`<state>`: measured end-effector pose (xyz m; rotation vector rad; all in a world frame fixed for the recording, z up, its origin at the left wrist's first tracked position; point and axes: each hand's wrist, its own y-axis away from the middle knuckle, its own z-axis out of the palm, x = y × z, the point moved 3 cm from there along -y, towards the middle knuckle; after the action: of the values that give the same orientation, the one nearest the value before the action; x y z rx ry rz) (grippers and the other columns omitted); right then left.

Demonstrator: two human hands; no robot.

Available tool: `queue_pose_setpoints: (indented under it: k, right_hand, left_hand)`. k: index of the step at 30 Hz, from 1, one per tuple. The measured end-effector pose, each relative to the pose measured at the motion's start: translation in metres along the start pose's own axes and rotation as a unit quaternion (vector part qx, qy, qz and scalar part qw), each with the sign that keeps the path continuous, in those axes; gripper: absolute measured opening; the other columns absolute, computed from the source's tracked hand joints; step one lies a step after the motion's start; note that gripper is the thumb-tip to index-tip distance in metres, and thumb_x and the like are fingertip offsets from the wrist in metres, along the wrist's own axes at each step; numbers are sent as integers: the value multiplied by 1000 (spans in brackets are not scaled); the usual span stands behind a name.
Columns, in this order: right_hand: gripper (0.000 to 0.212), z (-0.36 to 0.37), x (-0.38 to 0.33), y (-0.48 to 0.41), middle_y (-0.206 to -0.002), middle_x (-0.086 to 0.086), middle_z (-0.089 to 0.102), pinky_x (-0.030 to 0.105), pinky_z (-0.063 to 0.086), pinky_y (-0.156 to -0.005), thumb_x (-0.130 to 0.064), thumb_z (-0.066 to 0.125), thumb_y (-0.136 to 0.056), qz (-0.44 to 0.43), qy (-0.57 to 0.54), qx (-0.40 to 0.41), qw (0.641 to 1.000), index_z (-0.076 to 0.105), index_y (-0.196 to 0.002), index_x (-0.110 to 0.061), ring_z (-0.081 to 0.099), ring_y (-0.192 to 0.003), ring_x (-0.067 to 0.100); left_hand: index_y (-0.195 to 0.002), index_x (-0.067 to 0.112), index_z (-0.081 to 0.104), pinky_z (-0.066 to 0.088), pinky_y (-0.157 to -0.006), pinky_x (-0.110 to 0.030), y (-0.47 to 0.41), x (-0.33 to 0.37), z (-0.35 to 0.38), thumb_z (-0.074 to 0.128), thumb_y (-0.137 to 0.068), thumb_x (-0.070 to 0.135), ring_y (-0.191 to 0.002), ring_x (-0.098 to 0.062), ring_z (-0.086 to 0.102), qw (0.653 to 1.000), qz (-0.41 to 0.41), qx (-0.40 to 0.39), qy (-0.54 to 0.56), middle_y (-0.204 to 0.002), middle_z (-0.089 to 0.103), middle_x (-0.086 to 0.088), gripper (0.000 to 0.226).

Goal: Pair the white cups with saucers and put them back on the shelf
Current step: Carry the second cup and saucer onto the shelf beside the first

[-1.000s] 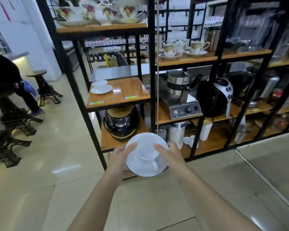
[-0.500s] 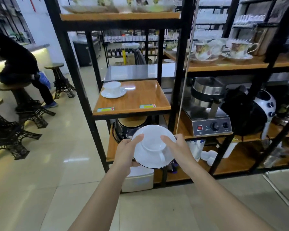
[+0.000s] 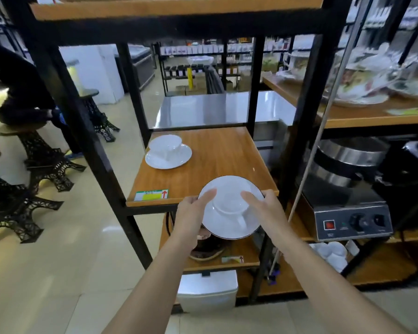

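While my left hand (image 3: 191, 214) and right hand (image 3: 267, 208) grip the near saucer (image 3: 229, 227) by its two sides, fingers (image 3: 209, 192) curled over the rim, a white cup (image 3: 229, 204) sits on it, held just over the near edge of the wooden shelf (image 3: 217, 160); far left there, another cup (image 3: 165, 143) rests on its saucer (image 3: 168, 159)

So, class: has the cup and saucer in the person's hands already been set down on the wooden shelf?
No: both hands, left hand and right hand, hold the saucer at the wooden shelf front edge.
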<state>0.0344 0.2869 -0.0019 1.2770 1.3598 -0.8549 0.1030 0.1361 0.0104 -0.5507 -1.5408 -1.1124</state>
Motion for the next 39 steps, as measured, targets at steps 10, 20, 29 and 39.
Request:
queue_pose_setpoints:
  k: [10, 20, 29, 39]
  right_hand:
    - [44, 22, -37, -113, -106, 9, 63, 24, 41, -61, -38, 60, -85, 20, -3, 66, 998, 56, -113, -4, 57, -90, 21]
    - [62, 35, -45, -190, -113, 9, 63, 46, 49, -95, -54, 57, -76, 68, 32, 83, 994, 53, -124, -15, 60, -104, 27]
    - [42, 39, -43, -234, -103, 8, 60, 28, 40, -65, -43, 55, -87, 73, 59, 72, 993, 55, -112, -10, 56, -91, 20]
    - [47, 33, -38, -251, -106, 6, 58, 23, 37, -57, -45, 53, -87, 87, 73, 65, 991, 52, -120, -11, 54, -94, 19]
  left_hand:
    - [-110, 12, 56, 58, -72, -41, -124, 58, 13, 68, -79, 46, -82, -17, 57, 999, 2, -14, -37, -93, 59, -1, 47]
    - [-113, 11, 56, 54, -66, -34, -195, 76, 29, 66, -80, 48, -79, -16, 55, 998, -26, -38, -31, -95, 60, -3, 50]
    - [-106, 13, 56, 54, -58, -33, -233, 84, 38, 67, -80, 48, -94, -26, 59, 997, -58, -14, -39, -94, 60, -5, 46]
    - [-104, 8, 61, 60, -70, -40, -256, 88, 47, 67, -79, 47, -90, -27, 65, 995, -23, 1, -102, -95, 67, -9, 47]
